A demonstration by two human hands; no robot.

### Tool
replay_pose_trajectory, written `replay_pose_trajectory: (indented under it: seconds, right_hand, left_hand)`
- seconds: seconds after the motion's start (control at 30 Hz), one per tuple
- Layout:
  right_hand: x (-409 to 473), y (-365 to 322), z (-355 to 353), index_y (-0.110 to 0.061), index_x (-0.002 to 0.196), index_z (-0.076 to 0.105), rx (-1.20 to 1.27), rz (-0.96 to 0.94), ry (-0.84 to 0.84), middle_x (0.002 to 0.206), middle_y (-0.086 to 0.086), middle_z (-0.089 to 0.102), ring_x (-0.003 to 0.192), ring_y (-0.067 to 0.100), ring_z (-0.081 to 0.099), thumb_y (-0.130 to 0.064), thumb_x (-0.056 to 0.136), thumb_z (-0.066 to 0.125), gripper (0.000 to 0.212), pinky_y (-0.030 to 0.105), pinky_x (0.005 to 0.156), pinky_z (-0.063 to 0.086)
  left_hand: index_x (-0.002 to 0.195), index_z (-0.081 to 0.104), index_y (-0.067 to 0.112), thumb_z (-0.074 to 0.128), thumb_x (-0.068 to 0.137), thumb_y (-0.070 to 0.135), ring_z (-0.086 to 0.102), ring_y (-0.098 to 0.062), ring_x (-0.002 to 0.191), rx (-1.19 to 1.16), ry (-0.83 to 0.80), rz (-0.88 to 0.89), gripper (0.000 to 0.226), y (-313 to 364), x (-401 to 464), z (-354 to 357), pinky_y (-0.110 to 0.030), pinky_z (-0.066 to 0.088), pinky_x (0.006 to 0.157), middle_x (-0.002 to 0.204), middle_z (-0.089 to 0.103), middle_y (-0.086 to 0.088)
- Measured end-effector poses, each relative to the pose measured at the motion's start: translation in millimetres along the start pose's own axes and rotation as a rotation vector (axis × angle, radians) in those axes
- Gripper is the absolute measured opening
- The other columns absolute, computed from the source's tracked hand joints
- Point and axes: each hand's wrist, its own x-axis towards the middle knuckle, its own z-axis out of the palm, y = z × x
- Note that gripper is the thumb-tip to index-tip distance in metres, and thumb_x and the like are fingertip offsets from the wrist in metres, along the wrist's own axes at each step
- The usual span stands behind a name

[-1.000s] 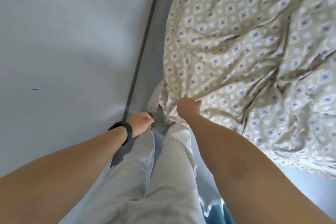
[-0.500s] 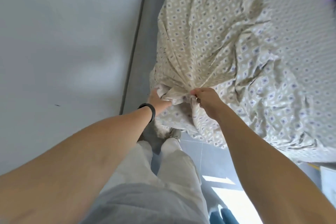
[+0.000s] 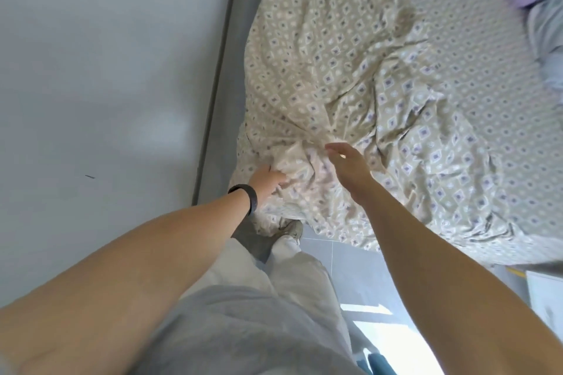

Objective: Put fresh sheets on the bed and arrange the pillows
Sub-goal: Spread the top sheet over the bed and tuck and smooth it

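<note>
A pale grey wall (image 3: pixel 91 70) fills the left of the scene, with a grey strip of floor (image 3: pixel 227 106) running between it and the bed. Your left hand (image 3: pixel 267 179), a black wristband (image 3: pixel 246 198) on its wrist, reaches down to the bunched corner of the patterned sheet (image 3: pixel 335 70), its fingers buried in the folds; you appear to be gripping the cloth, though the fingertips are hidden. Just to the right, your right hand (image 3: pixel 347 166) hovers over the same bunch with fingers straight and loose, holding nothing. The beige sheet, printed with small blue and white diamonds, lies rumpled across the bed (image 3: pixel 475 49), its near edge hanging over the side towards the tiled floor. Below your arms are your light trousers (image 3: pixel 289 280) and one shoe (image 3: pixel 291 230) at the foot of the draped cloth. At far right, a blurred lilac and grey bundle (image 3: pixel 542 9) rests on the bed's upper corner.
</note>
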Motion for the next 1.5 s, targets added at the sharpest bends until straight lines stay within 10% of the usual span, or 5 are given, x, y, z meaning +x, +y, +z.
replay_pose_trajectory:
  seconds: [0.27,0.57,0.83,1.0,1.5]
  right_hand:
    - [-94,14,130,-0.037,0.156,0.016,-0.655,0.005,-0.352,0.148,0.001,0.022,0.134,0.031,0.030,-0.030,0.081,0.067,0.090,0.048,0.108,0.035]
    - [-133,10,184,-0.023,0.097,0.065,-0.806,-0.064,-0.216,0.098,-0.001,0.064,0.094,0.027,0.064,-0.012,0.092,0.041,0.027,0.039,0.083,0.052]
    - [-162,30,181,-0.023,0.079,0.059,-0.880,-0.158,-0.266,0.091,0.001,0.060,0.086,0.024,0.060,-0.011,0.095,0.044,0.024,0.034,0.068,0.047]
    - [-179,67,178,-0.028,0.123,0.069,-0.771,-0.194,-0.309,0.128,-0.007,0.060,0.118,0.017,0.056,-0.009,0.097,0.046,0.040,0.034,0.093,0.050]
    - [-197,122,99,-0.026,0.116,0.070,-0.359,-0.190,-0.101,0.122,-0.008,0.054,0.089,0.012,0.056,-0.011,0.093,0.051,0.034,0.030,0.076,0.049]
  left_hand:
    - [0.106,0.057,0.004,0.049,0.094,-0.004,0.062,-0.028,0.075,-0.602,-0.028,-0.024,0.016,-31,-78,-58,-0.038,0.058,0.062,0.104,0.060,-0.021]
    - [0.118,0.035,0.017,0.049,0.096,-0.007,0.062,-0.028,0.073,-0.735,0.218,-0.060,0.036,-84,-123,-119,-0.044,0.055,0.077,0.092,0.060,-0.018]
    - [0.100,0.055,0.015,0.039,0.101,0.003,0.049,-0.019,0.053,-0.264,0.185,-0.073,0.021,-117,-139,-138,-0.027,0.047,0.051,0.082,0.056,-0.010]
    - [0.090,0.056,0.014,0.037,0.095,0.003,0.034,-0.015,0.033,0.062,0.115,-0.330,0.023,-165,-137,-144,-0.016,0.029,0.040,0.057,0.043,-0.004]
    - [0.101,0.061,0.015,0.055,0.098,0.023,0.061,-0.018,0.064,0.121,-0.070,-0.121,0.010,-120,-170,3,-0.029,0.049,0.066,0.085,0.065,-0.005]
